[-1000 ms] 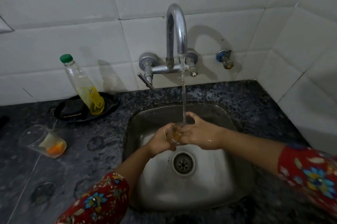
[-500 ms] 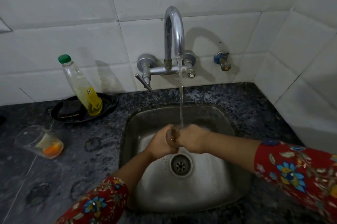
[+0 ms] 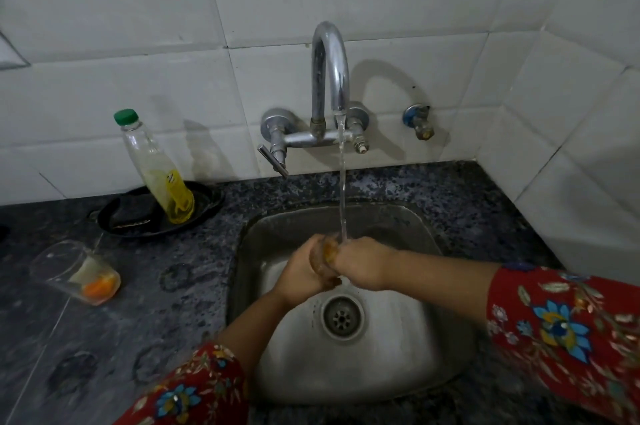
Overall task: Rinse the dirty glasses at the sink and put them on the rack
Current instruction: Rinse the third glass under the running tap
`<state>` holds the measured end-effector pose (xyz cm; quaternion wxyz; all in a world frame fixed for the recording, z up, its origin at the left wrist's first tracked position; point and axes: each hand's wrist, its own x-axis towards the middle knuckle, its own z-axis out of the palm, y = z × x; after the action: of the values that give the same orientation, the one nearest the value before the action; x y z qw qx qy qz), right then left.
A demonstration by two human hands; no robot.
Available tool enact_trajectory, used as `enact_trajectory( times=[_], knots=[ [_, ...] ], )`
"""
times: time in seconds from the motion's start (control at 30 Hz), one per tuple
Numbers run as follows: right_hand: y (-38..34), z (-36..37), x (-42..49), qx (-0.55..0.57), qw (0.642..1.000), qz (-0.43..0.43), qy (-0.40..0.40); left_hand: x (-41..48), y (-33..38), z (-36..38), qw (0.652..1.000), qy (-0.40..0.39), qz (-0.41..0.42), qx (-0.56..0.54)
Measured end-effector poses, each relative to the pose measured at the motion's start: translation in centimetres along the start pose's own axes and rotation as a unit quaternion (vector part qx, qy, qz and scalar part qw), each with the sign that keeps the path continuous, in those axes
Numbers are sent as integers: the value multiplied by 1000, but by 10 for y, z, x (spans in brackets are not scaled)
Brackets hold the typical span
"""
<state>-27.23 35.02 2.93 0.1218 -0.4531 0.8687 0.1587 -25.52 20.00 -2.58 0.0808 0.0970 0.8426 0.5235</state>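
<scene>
Left hand [image 3: 303,274], right hand [image 3: 365,263] both curled round glass [image 3: 325,256] under stream. Axis hidden, can't tell. Right thumb, up before, now down.

Two grips: left grip [image 3: 300,276] and right grip [image 3: 364,262]. Two glasses: one glass [image 3: 325,255] between the grips, a second glass [image 3: 74,272] on the table [image 3: 173,320] well left of them. One bottle [image 3: 157,168] and one dish [image 3: 205,206] beyond the left grip. One tap [image 3: 329,78] above the grips, one sink [image 3: 398,217] and one drain [image 3: 343,317] beneath them, one valve [image 3: 419,121] beyond the right grip.
</scene>
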Motion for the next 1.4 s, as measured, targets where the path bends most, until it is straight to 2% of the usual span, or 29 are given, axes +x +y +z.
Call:
enact_trajectory(
  times=[0.07, 0.13, 0.2, 0.27, 0.33, 0.37, 0.43, 0.5, 0.53, 0.63, 0.67, 0.8, 0.87, 0.93, 1.0, 1.03, 1.07, 1.1, 1.17, 1.23, 1.27, 1.3, 1.4],
  knots=[
    [7, -7, -8, -58, 998, -19, -30, 2, 1, -5, 997, -56, 6, 58],
    [6, -6, -3, -79, 996, 2, -40, 0, 4, -1, 999, -1, 7, 41],
    [-2, -5, 2, -24, 999, 12, -45, -3, 6, 6, 998, 56, 7, 3],
    [2, -7, 0, -36, 999, -20, -33, -2, 6, 3, 1000, 9, 4, -1],
    [10, -11, -10, -72, 996, -18, -42, 4, 5, -4, 997, -65, -6, 47],
    [11, -10, -13, -64, 997, -8, -51, 4, 5, -4, 995, -69, -1, 68],
    [2, -4, -7, -9, 999, 24, -41, 1, 6, 3, 999, -8, -2, 52],
    [-6, -6, -4, 51, 999, 12, -3, -4, 8, 8, 999, 49, -8, 10],
    [-5, -7, -4, 43, 999, -1, 6, -5, 9, 6, 999, 42, -7, -10],
    [5, -13, -16, 7, 1000, 24, -6, 3, 8, -5, 997, -68, -26, -33],
    [7, -12, -17, 17, 999, 36, -13, 5, 9, -6, 996, -82, -30, -28],
    [-5, -11, -9, 141, 988, 43, -34, 4, 9, 2, 999, -11, -35, 7],
    [-2, -12, -12, 125, 990, 65, -28, 4, 11, -3, 998, -50, -27, 23],
    [4, -5, -15, 108, 993, 45, 12, 7, 8, -9, 994, -97, -32, 39],
    [-6, -1, -15, 134, 986, 98, 13, 4, 8, -10, 993, -99, -29, 52],
    [-14, 0, -13, 201, 969, 140, 10, 2, 9, -11, 993, -93, -29, 67],
    [-24, 1, -11, 302, 938, 171, 19, 0, 10, -13, 991, -87, -33, 95],
    [-35, 3, -10, 414, 888, 196, 33, -3, 11, -14, 986, -88, -35, 135],
    [-51, 6, -12, 605, 759, 224, 91, -9, 11, -19, 963, -114, -37, 243],
    [-59, 10, -15, 740, 618, 251, 92, -14, 12, -26, 918, -146, -40, 367],
    [-61, 17, -15, 784, 558, 262, 77, -17, 15, -30, 892, -162, -52, 420],
    [-62, 24, -15, 812, 515, 270, 55, -18, 17, -32, 868, -175, -69, 460],
    [-61, 42, -11, 857, 411, 311, -9, -20, 25, -33, 784, -210, -107, 575]
  ],
)
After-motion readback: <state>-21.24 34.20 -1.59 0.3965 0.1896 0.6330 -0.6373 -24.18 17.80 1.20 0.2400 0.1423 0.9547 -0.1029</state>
